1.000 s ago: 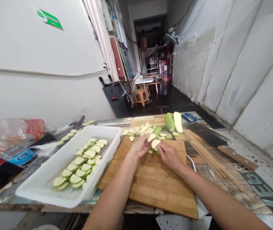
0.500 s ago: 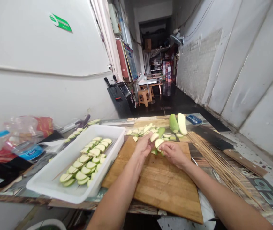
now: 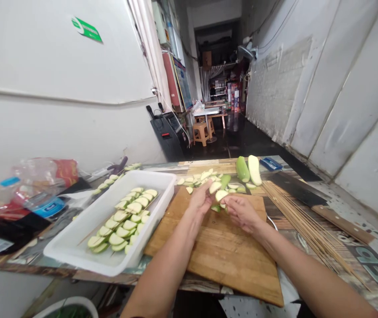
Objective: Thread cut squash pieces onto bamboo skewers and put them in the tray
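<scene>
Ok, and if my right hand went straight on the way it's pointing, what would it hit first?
Beyond the pale slice at its fingertips, your right hand would probably meet the left hand or the slice there, though depth is unclear.

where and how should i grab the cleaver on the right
Probably best by its wooden handle, coming from the near right: the handle points that way, while the dark blade points away and the bamboo skewers lie along its left side.
</scene>
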Demonstrator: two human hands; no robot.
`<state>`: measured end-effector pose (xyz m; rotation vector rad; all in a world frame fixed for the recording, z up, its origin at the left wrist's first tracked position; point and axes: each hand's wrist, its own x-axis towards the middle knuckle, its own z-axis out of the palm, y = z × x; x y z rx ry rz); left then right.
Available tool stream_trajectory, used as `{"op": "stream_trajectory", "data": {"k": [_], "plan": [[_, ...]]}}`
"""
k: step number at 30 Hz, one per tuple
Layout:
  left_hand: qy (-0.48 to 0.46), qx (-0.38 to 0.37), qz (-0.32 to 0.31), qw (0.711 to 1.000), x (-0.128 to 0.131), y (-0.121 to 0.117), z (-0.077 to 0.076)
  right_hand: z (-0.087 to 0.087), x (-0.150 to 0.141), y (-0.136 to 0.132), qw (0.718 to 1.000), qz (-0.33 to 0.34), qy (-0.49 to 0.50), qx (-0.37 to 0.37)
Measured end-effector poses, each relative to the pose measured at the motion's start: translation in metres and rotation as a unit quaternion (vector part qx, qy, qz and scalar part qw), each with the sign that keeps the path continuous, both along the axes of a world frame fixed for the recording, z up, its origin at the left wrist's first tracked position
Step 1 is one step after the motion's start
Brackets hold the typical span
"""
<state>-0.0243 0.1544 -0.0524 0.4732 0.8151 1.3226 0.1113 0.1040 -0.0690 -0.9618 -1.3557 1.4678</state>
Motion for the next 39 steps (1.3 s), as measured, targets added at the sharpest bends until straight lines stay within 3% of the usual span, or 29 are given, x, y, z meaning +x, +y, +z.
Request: {"op": "stream_trajectory", "data": {"k": [1,3,6,7,9,11,12,15,18,22,26,29,33,35,39], "plan": [[-0.002,0.003,-0.001,1.000,-0.001,0.001,0.000,0.001,0.001,0.000,0.998,0.030,0.040,-0.045],[-0.003,0.002,-0.005,1.000,-0.003,0.002,-0.002,0.000,0.003,0.001,0.994,0.051,0.064,-0.068],[0.002,-0.025,-0.005,1.000,-0.002,0.002,-0.004,-0.005,0.004,0.001,0.997,-0.028,-0.054,0.057],[0.008,-0.031,0.002,0.999,0.000,0.001,-0.004,-0.007,0.004,0.001,0.982,-0.061,-0.122,0.131],[0.031,-0.026,0.028,0.999,0.003,-0.001,-0.005,-0.011,0.003,-0.001,0.922,-0.108,-0.260,0.266],[0.052,-0.014,0.052,0.997,0.005,-0.002,-0.005,-0.013,0.003,-0.003,0.864,-0.126,-0.355,0.333],[0.053,-0.012,0.055,0.997,0.006,-0.002,-0.005,-0.014,0.003,-0.004,0.851,-0.128,-0.379,0.341],[0.028,-0.012,0.032,0.999,0.005,-0.001,-0.006,-0.014,0.002,-0.006,0.864,-0.130,-0.364,0.323],[0.015,-0.001,0.001,1.000,0.002,0.000,-0.005,-0.012,0.002,-0.004,0.912,-0.124,-0.273,0.279],[0.018,-0.007,-0.009,1.000,-0.002,-0.001,-0.002,-0.007,0.000,-0.002,0.980,-0.075,-0.120,0.139],[0.014,-0.004,-0.026,1.000,-0.001,-0.005,0.002,-0.005,-0.002,-0.002,0.997,-0.057,-0.022,0.048],[0.022,-0.003,-0.077,0.997,0.002,-0.011,0.004,-0.007,-0.002,0.000,0.994,-0.074,-0.040,0.075],[0.065,-0.019,-0.135,0.988,0.007,-0.018,0.005,-0.010,0.001,0.002,0.968,-0.104,-0.140,0.178],[0.070,-0.029,-0.111,0.991,0.009,-0.019,0.004,-0.011,0.002,0.001,0.941,-0.123,-0.208,0.239],[0.086,-0.039,-0.057,0.994,0.012,-0.019,0.004,-0.010,0.003,-0.003,0.854,-0.146,-0.366,0.339]]}}
